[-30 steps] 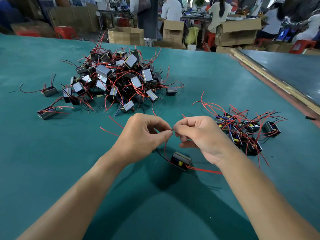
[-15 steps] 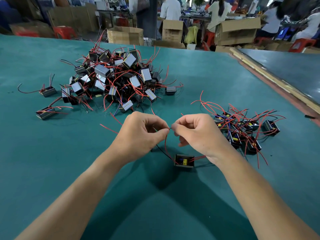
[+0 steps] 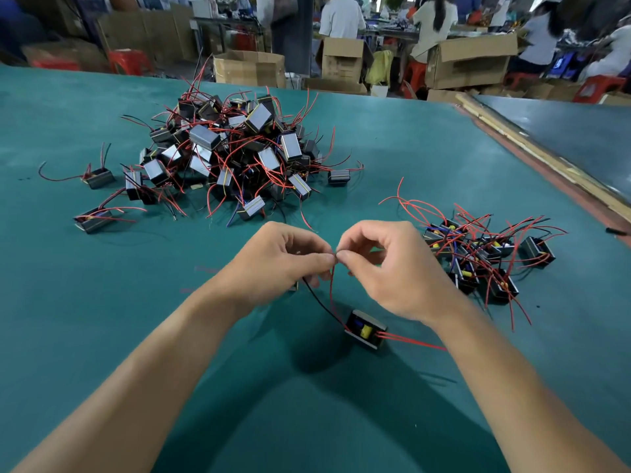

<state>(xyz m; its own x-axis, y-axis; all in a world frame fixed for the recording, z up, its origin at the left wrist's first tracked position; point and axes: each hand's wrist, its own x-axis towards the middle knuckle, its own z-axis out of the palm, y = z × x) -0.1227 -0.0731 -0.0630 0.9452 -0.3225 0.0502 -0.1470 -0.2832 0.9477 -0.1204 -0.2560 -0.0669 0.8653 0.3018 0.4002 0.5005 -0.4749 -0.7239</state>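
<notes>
One wired module (image 3: 365, 330) below the fingers (image 3: 346, 257), its red wire (image 3: 331, 285) between them.

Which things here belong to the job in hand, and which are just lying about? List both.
In hand:
- left hand and right hand, pinching the wires where their fingertips meet
- the unit those wires run to

Lying about:
- big pile of wired units, far left
- small pile, right
- cartons at the back
</notes>
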